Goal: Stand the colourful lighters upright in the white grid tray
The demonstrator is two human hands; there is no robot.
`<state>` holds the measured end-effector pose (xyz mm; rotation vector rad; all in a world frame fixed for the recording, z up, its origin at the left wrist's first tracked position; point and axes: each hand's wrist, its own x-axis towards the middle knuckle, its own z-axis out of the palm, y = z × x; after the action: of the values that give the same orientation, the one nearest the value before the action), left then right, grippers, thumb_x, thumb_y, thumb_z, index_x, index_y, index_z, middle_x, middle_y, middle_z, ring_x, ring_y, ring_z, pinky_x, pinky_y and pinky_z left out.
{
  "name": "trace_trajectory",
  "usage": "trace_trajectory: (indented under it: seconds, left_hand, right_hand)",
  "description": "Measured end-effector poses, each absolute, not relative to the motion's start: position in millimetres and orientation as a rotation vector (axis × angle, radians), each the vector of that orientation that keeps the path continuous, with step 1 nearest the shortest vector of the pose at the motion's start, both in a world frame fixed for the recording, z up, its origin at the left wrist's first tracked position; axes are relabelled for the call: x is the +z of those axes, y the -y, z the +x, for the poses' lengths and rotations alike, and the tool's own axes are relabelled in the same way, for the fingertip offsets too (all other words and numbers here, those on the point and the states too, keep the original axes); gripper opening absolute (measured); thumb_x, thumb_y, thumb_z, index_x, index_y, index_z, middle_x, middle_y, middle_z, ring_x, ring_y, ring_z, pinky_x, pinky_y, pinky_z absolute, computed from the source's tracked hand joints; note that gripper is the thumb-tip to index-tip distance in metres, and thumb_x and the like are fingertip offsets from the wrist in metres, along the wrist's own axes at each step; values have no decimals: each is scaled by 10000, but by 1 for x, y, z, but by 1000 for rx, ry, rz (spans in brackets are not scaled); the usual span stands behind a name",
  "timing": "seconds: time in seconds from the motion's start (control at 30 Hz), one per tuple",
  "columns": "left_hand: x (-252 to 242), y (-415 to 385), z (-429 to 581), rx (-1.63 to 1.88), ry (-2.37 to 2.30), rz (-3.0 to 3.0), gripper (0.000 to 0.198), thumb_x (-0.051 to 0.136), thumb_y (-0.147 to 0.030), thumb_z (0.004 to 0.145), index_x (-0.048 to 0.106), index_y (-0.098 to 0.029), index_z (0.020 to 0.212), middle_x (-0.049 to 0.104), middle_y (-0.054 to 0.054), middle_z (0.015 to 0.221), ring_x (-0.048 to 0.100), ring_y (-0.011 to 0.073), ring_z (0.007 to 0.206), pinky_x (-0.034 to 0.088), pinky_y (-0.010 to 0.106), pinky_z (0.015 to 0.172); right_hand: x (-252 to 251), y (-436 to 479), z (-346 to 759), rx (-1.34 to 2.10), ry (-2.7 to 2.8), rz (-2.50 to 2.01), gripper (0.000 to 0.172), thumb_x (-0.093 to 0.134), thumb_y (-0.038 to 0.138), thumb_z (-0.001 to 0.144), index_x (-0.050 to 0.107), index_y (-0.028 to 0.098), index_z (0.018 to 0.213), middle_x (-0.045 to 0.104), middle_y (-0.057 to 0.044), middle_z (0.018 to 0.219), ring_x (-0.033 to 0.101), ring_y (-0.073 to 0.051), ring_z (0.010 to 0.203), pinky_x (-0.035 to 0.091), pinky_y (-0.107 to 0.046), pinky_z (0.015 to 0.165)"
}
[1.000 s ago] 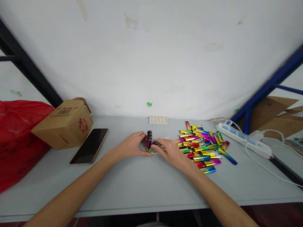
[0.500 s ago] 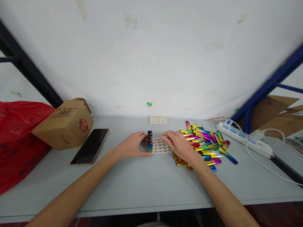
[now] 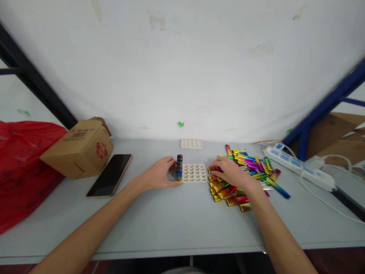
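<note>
A white tray [image 3: 195, 173] with round sockets lies on the grey table [image 3: 171, 220]. Several shiny lighters [image 3: 179, 167] stand upright in its left column. My left hand [image 3: 159, 175] rests against the tray's left edge, fingers curled round it beside those lighters. A pile of colourful metallic lighters [image 3: 245, 175] lies to the right of the tray. My right hand [image 3: 228, 172] is on the pile's left part, fingers bent down and closing on a lighter [image 3: 214, 169] at the pile's edge.
A second white tray [image 3: 191, 143] lies by the wall. A black phone [image 3: 110, 174], a cardboard box [image 3: 81, 147] and a red plastic bag [image 3: 19, 167] are on the left. A white power strip [image 3: 293, 164] with cables lies at the right.
My right hand has left the tray and moved right onto the lighter pile. The tray's sockets now show uncovered. My left hand has stayed at the tray's left edge.
</note>
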<state>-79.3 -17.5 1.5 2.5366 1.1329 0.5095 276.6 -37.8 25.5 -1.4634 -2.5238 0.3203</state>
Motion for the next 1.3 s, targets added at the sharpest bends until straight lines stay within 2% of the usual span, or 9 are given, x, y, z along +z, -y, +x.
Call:
trace_trajectory:
  seconds: [0.2, 0.4, 0.5, 0.6, 0.7, 0.83, 1.07, 1.2, 1.3]
  left_hand:
    - [2, 17, -81, 504, -1126, 2552, 519, 898, -653, 867, 703, -251, 1130, 748, 118, 1177, 744, 369, 1115, 627, 507, 1063]
    - [2, 17, -81, 523, -1106, 2553, 520, 904, -634, 885, 703, -231, 1144, 749, 110, 1181, 749, 355, 1117, 632, 503, 1068]
    - [1, 18, -80, 538, -1123, 2557, 531, 918, -620, 878, 708, -223, 1161, 759, 116, 1203, 750, 361, 1152, 623, 502, 1095]
    - [1, 18, -80, 545, -1129, 2560, 547, 922, -646, 868, 716, -230, 1158, 766, 112, 1201, 752, 365, 1153, 621, 495, 1094]
    - [1, 18, -80, 533, -1131, 2554, 548, 917, -658, 873, 719, -231, 1153, 765, 106, 1185, 756, 363, 1139, 622, 488, 1084]
    - [2, 18, -80, 541, -1127, 2545, 569, 930, -648, 864, 729, -223, 1184, 768, 120, 1217, 758, 368, 1160, 618, 489, 1099]
    - [4, 19, -80, 534, -1115, 2529, 560, 938, -610, 867, 738, -229, 1225, 771, 120, 1245, 760, 364, 1188, 606, 480, 1124]
    - [3, 18, -81, 514, -1111, 2520, 544, 929, -607, 865, 735, -226, 1202, 760, 113, 1213, 759, 361, 1153, 614, 484, 1098]
    - [2, 17, -83, 511, -1090, 2532, 528, 912, -609, 872, 729, -231, 1191, 753, 116, 1212, 750, 362, 1146, 620, 493, 1080]
  right_hand:
    - [22, 38, 262, 37, 2361, -1439, 209, 650, 261, 1184, 829, 204, 1275, 817, -165, 1246, 786, -332, 1172, 599, -463, 1076]
    - [21, 44, 241, 210, 2129, -1338, 365, 515, 347, 1248, 746, 241, 1509, 897, -138, 1203, 861, -316, 1044, 617, -387, 911]
    - [18, 49, 228, 238, 2095, -1310, 365, 547, 363, 1226, 789, 234, 1467, 904, -146, 1217, 859, -328, 1093, 607, -388, 943]
    - [15, 51, 219, 300, 2024, -1381, 331, 672, 438, 1158, 799, 229, 1382, 843, -52, 856, 797, -287, 805, 555, -348, 787]
    - [14, 50, 216, 402, 1905, -1382, 364, 758, 593, 1072, 774, 230, 1093, 683, 25, 680, 645, -218, 636, 463, -312, 684]
    - [16, 48, 214, 554, 1817, -1293, 637, 685, 815, 1026, 548, 267, 734, 593, 15, 671, 555, -189, 645, 408, -318, 651]
    - [18, 55, 203, 1026, 1687, -1087, 600, 494, 834, 1116, 626, 270, 958, 657, 15, 773, 642, -202, 721, 515, -330, 729]
    - [16, 57, 196, 1267, 1542, -1099, 623, 542, 914, 1046, 588, 293, 1025, 424, 103, 666, 380, -156, 524, 359, -290, 523]
    - [17, 58, 194, 1093, 1564, -1183, 659, 563, 921, 1026, 531, 287, 848, 402, 74, 664, 359, -160, 593, 304, -291, 536]
